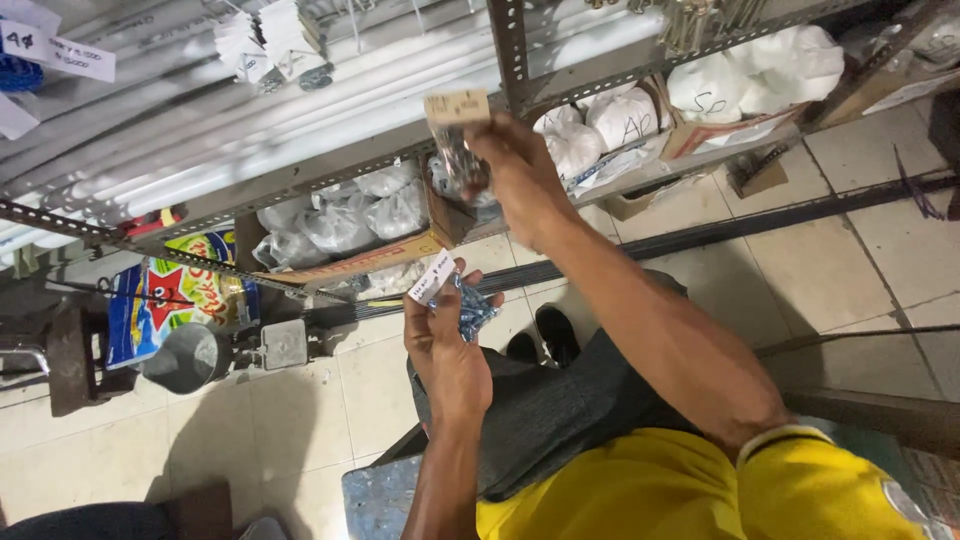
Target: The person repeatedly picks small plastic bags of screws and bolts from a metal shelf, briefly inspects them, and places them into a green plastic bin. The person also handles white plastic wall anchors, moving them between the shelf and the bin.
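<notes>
While the right hand [515,175] pinches a small carded hardware packet [458,145] (light, crinkly, best held by its stiff card) near the shelf [300,180], the left hand [445,345] grips another packet [465,305].

White tied plastic bags [600,125] are stacked on a slotted metal shelf [300,180]. A grey metal funnel [190,357] and a colourful printed sack [165,290] are seen below on the tiled floor [300,420].

Two small labelled hardware packets [458,140] [462,305], held aloft
</notes>
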